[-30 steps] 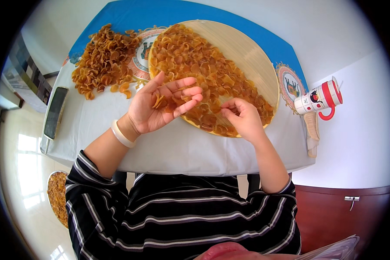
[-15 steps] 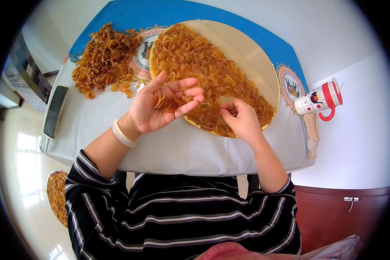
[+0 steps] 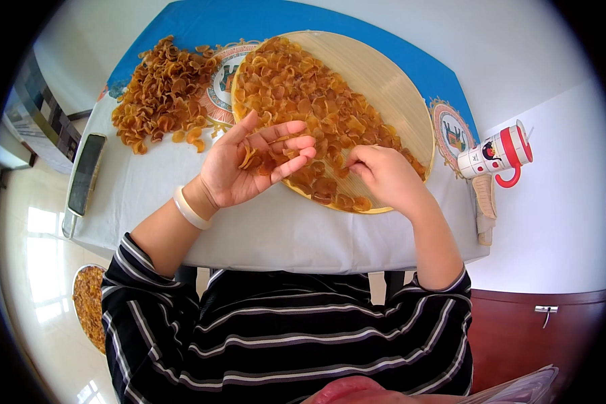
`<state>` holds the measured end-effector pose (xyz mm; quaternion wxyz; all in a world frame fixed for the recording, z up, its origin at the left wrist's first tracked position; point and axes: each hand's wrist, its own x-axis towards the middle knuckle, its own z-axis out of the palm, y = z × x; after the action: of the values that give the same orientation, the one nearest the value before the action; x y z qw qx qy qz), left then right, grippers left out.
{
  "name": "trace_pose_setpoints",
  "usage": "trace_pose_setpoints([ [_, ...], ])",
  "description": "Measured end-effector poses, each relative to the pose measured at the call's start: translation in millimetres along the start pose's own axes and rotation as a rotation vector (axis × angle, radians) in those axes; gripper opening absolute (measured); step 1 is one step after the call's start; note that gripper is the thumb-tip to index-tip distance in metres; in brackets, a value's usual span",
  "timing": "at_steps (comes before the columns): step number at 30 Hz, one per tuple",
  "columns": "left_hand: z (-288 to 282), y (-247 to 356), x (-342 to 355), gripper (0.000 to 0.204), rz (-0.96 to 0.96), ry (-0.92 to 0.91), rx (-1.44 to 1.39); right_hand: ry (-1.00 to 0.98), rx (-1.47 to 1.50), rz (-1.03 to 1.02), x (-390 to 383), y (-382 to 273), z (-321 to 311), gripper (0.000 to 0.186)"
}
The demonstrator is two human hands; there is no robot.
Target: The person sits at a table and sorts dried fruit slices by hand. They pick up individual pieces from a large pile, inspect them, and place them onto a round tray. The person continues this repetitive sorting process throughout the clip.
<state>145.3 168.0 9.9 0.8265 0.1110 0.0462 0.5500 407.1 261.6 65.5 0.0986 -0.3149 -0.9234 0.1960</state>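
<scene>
My left hand [image 3: 232,165] is turned palm up, fingers loosely curled, cradling a few thin amber-brown dried slices [image 3: 250,160]. It hovers by the near left edge of a round woven bamboo tray [image 3: 390,87]. Overlapping dried slices [image 3: 303,97] of the same kind cover much of that tray; its far right part shows bare weave. Over the tray's near right part, my right hand [image 3: 390,178] has thumb and forefinger pinched together among the slices. What lies between those fingertips is too small to make out.
A loose heap of dried slices [image 3: 165,94] lies on the tablecloth [image 3: 276,239] at left. A phone [image 3: 86,175] rests on the left edge. At the right edge is a red-and-white cup [image 3: 495,153] with a handle. Another container of slices [image 3: 89,299] stands on the floor.
My right hand has shifted slightly right and up over the tray, its pinch still closed. My left hand has stayed in place with its slices.
</scene>
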Motion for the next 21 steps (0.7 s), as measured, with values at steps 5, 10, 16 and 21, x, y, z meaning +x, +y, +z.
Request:
trace_pose_setpoints([
  [5, -2, 1, 1, 0.065, -0.009, -0.03, -0.016, -0.123, -0.306, -0.126, 16, -7, -7, 0.012],
  [10, -1, 1, 1, 0.065, -0.008, -0.003, 0.005, -0.201, -0.368, -0.242, 26, -7, -4, 0.014],
  [16, -1, 1, 1, 0.066, -0.01, -0.016, 0.005, -0.234, -0.306, -0.204, 37, -6, -4, 0.014],
  [21, -1, 1, 1, 0.066, -0.012, 0.0, 0.012, -0.261, -0.222, -0.144, 42, 0, 3, 0.018],
])
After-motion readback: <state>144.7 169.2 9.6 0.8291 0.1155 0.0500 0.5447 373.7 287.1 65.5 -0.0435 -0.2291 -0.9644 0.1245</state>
